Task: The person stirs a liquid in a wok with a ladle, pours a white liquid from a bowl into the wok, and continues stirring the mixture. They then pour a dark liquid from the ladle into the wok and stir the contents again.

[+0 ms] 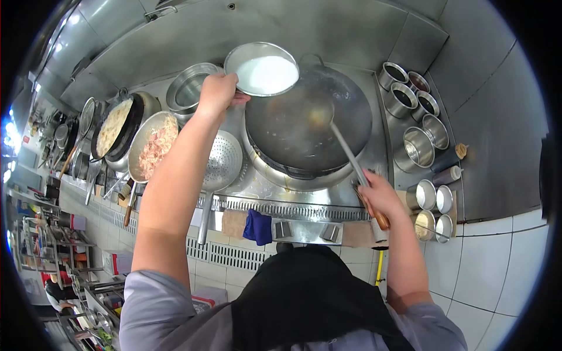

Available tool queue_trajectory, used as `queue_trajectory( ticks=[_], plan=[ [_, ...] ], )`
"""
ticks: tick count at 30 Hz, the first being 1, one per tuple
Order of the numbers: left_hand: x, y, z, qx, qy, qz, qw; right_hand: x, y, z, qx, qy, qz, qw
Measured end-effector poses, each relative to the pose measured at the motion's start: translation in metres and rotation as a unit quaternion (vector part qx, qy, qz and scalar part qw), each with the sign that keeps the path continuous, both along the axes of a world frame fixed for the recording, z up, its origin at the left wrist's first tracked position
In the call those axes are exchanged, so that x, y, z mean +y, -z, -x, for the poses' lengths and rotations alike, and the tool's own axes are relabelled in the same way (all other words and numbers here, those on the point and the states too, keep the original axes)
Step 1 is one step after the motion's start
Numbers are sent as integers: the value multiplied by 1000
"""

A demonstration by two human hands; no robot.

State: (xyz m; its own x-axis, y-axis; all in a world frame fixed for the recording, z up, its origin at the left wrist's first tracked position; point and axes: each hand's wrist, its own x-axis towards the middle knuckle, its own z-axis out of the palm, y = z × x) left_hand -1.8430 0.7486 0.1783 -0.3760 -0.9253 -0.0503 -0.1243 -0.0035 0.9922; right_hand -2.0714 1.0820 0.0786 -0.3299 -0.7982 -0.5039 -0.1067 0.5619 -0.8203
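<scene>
Being pinched by its edge above the wok (295,126) in the left hand (216,93), the full bowl (266,73) is being put at risk of slipping, the ladle (345,149) being clasped by the right hand (377,196).

1. You face a stainless-steel range (293,207) whose ridged front ledge runs off to your left;
2. behind it rises a steel backsplash (263,29) in flat panels, dully reflecting the light;
3. on your right a steel side panel (497,117) meets white wall tiles (497,263);
4. pale tiles (228,275) show below the range;
5. far left you see a bright glare (9,128) and metal racks (41,240).
</scene>
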Motion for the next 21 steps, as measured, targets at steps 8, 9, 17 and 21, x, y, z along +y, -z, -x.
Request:
queue_trajectory(
  ticks=[8,9,17,21],
  plan=[
    [-5,-8,16,-8,-4,-18,1000,-16,9,-7,-48,-13,27,998],
    [-3,-11,17,-1,-3,-14,1000,-8,6,7,-39,-55,16,998],
    [-11,-15,25,-13,0,-7,1000,-29,12,-31,-8,-1,16,1000],
    [-20,-13,26,-1,-2,10,1000,5,-5,-2,-2,-42,-20,999]
  ],
)
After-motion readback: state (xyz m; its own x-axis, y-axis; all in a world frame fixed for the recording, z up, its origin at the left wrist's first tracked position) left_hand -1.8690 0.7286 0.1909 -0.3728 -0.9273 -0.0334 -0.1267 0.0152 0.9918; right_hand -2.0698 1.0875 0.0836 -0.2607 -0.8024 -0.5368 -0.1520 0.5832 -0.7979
